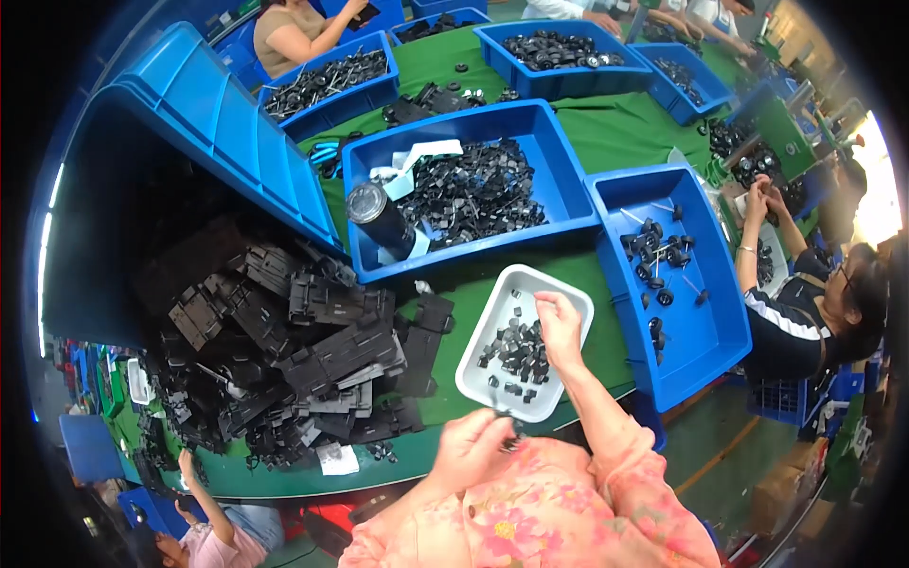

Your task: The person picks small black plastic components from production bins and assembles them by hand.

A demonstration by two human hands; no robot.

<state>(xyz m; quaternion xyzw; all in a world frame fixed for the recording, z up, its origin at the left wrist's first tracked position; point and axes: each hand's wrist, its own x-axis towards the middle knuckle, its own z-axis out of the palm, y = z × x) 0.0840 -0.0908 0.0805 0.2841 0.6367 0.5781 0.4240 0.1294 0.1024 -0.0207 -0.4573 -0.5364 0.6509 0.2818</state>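
Close to my body, my left hand (pixel 473 445) is closed around dark pieces; a small black plastic part (pixel 511 432) sticks out past its fingertips. My right hand (pixel 560 327) hangs over the right side of a white plastic tray (pixel 469 374), its fingers drawn together. Whatever it may pinch is hidden. Inside that tray lies a loose heap of small black plastic parts (pixel 521 350), most of them left of my right hand and below it.
Left of the tray, flat black plastic plates (pixel 331 355) spill from a tipped blue crate (pixel 227 123). A blue bin (pixel 568 180) beyond holds black parts and a dark lidded cup (pixel 379 220). Another blue bin (pixel 701 331) holds wheels on axles. Co-workers sit around the green-covered table (pixel 445 379).
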